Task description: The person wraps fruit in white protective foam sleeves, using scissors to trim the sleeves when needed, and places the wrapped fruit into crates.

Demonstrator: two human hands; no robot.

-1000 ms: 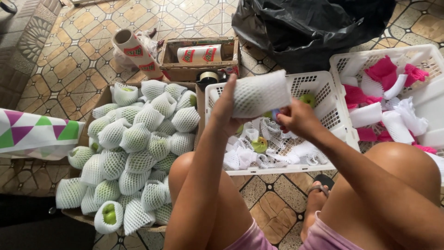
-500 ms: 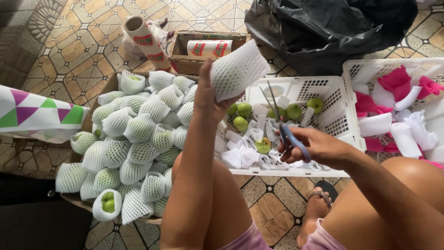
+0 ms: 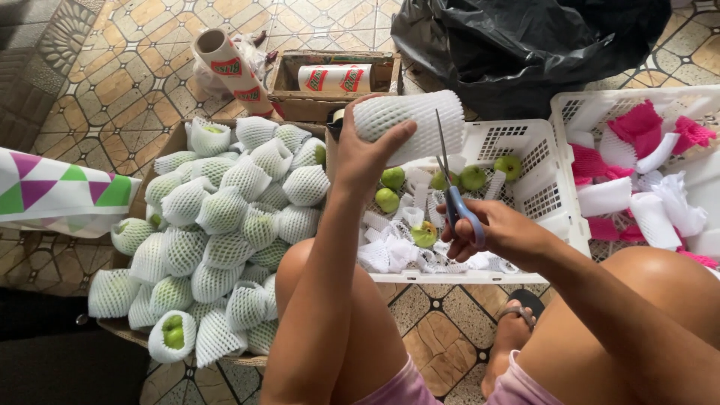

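Observation:
My left hand (image 3: 365,154) holds a white foam net sleeve (image 3: 409,124) up over a white plastic basket (image 3: 551,202). My right hand (image 3: 499,232) grips blue-handled scissors (image 3: 452,191), blades pointing up and touching the right end of the sleeve. Inside the basket lie a few green fruits (image 3: 390,199) and several white net scraps (image 3: 390,251). Both my knees frame the bottom of the view.
A cardboard box (image 3: 180,135) at left is heaped with green fruits wrapped in white nets (image 3: 225,210). Behind it stand a tape roll (image 3: 225,67) and a small carton (image 3: 330,79). A black plastic bag (image 3: 525,45) sits at the back; a second basket (image 3: 637,161) with pink and white nets is at right.
My right hand picked up the scissors from the basket and raised them to the sleeve. My left hand turned the sleeve level and moved it slightly right.

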